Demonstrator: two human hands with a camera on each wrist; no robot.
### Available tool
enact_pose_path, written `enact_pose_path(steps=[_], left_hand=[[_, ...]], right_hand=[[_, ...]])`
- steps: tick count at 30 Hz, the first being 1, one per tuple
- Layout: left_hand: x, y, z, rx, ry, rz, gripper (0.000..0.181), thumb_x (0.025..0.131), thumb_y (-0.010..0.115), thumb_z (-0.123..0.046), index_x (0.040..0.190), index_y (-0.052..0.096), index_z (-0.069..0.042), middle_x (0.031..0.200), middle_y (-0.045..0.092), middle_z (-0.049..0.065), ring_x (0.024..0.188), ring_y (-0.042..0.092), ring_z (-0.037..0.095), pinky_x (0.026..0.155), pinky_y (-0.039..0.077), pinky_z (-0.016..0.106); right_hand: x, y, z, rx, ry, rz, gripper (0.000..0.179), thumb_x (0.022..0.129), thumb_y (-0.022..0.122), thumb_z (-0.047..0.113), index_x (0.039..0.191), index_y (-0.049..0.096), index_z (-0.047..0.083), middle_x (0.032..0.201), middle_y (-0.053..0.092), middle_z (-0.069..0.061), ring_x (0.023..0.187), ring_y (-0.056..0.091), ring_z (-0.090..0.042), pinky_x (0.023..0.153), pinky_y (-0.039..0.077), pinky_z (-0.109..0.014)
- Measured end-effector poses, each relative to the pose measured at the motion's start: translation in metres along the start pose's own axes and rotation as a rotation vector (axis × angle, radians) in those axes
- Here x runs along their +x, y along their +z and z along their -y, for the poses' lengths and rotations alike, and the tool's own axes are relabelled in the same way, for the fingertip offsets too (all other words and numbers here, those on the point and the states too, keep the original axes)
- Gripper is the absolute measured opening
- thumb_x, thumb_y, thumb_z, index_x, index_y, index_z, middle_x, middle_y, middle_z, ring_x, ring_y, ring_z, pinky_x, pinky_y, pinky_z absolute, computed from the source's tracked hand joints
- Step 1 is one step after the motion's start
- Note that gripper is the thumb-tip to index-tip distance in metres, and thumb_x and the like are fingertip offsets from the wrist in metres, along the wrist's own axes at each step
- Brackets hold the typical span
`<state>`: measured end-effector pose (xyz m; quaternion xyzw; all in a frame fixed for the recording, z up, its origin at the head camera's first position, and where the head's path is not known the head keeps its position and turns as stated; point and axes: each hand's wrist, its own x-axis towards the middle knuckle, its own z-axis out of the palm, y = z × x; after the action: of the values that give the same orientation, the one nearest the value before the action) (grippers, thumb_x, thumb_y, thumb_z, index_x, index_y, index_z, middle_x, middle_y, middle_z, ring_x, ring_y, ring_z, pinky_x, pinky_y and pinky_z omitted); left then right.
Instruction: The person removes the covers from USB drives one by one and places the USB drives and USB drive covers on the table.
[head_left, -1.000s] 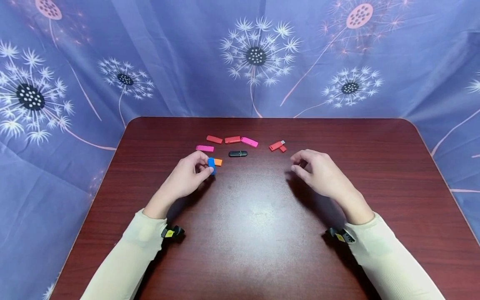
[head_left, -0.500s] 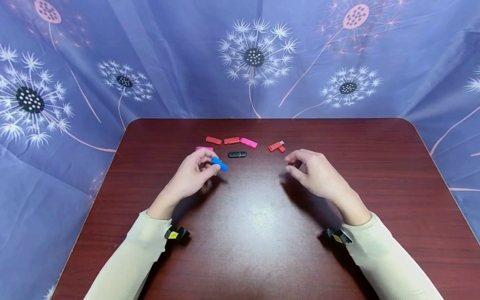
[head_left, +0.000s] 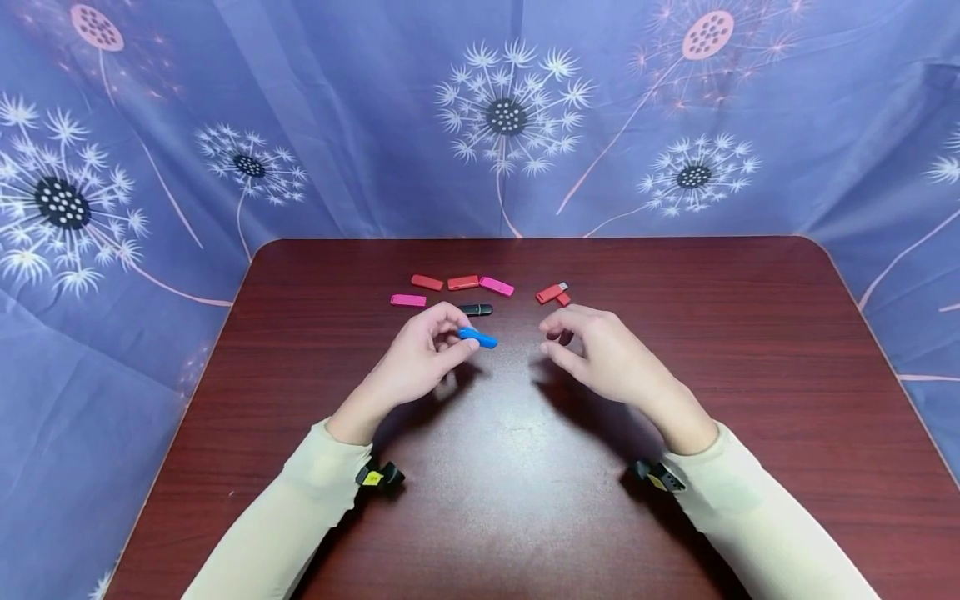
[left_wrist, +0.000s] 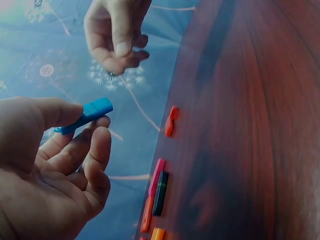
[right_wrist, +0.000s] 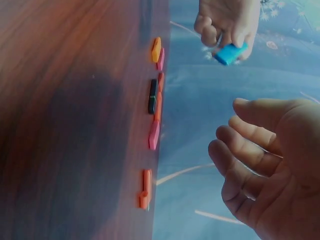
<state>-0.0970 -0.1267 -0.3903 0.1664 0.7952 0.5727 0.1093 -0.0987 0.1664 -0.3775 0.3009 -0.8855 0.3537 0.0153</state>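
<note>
A blue stick [head_left: 478,337] is pinched between the thumb and fingers of the left hand [head_left: 423,354], held above the counter [head_left: 750,333], its free end pointing toward the other hand and dipping a little. The left hand's remaining fingers curl loosely beneath it. Across a gap, the right hand [head_left: 600,354] hangs over the counter with its fingers loosely bent and the thumb apart from them, nothing between. Just behind the left hand lies a black stick [head_left: 478,310] with a pale band near one end, partly covered by that hand in the head view. An orange stick [right_wrist: 156,50] shows in both wrist views (the left hand hides it from the head camera). Farther back, a dark red stick [head_left: 427,282], a brighter red stick [head_left: 463,283] and a pink stick [head_left: 497,287] form a row, with a magenta stick [head_left: 408,301] in front of its left end. To the right, a red stick with a bare metal plug [head_left: 550,293] rests against a small red piece [head_left: 563,299]. Each wrist carries a black mount at the cuff of a pale sleeve; the yellow label [head_left: 372,478] on the left one bears dark marks too small to read, as does the yellow tag [head_left: 656,482] on the right. Behind the counter hangs a blue cloth [head_left: 352,83] printed with white and pink dandelions
</note>
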Motion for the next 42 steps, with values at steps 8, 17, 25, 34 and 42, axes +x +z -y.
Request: enact_pose_path(steps=[8,17,25,34,42], left_hand=[[0.003,0.015,-0.003,-0.041,0.024,0.014,0.014,0.100,0.073,-0.007,0.107,0.061,-0.007,0.092,0.073,0.010,0.062,0.049,0.016,0.054,0.038,0.025],[0.005,0.026,-0.005,-0.063,0.048,0.027,0.015,0.099,0.075,-0.005,0.106,0.061,-0.005,0.091,0.071,0.004,0.070,0.054,0.017,0.059,0.041,0.024],[0.006,0.031,-0.006,-0.071,0.044,0.040,0.015,0.099,0.075,-0.006,0.106,0.062,-0.003,0.089,0.070,0.004,0.068,0.054,0.017,0.057,0.039,0.023],[0.005,0.031,-0.003,0.039,0.071,0.029,0.014,0.099,0.077,-0.012,0.104,0.064,-0.011,0.085,0.064,0.002,0.067,0.052,0.018,0.059,0.039,0.026],[0.005,0.032,-0.003,0.131,0.096,0.017,0.013,0.099,0.077,-0.014,0.103,0.064,-0.013,0.087,0.065,0.000,0.073,0.059,0.022,0.062,0.045,0.028]], right_hand=[[0.003,0.010,0.008,0.024,-0.049,0.015,0.020,0.096,0.080,0.013,0.114,0.075,0.005,0.106,0.075,-0.008,0.089,0.069,-0.016,0.080,0.059,-0.045],[0.005,0.019,0.014,0.035,-0.091,0.000,0.015,0.096,0.080,0.013,0.110,0.076,0.011,0.101,0.074,0.003,0.087,0.067,-0.011,0.077,0.059,-0.039],[0.006,0.020,0.016,0.024,-0.100,-0.010,0.008,0.096,0.079,0.011,0.104,0.077,0.012,0.096,0.072,0.006,0.084,0.065,-0.009,0.073,0.055,-0.032],[0.006,0.021,0.015,0.021,-0.097,-0.001,0.006,0.098,0.077,0.009,0.103,0.076,0.012,0.094,0.072,0.006,0.081,0.063,-0.008,0.069,0.054,-0.032],[0.004,0.020,0.014,0.019,-0.089,0.003,0.006,0.098,0.077,0.010,0.103,0.076,0.014,0.093,0.072,0.011,0.080,0.063,-0.006,0.068,0.053,-0.029]])
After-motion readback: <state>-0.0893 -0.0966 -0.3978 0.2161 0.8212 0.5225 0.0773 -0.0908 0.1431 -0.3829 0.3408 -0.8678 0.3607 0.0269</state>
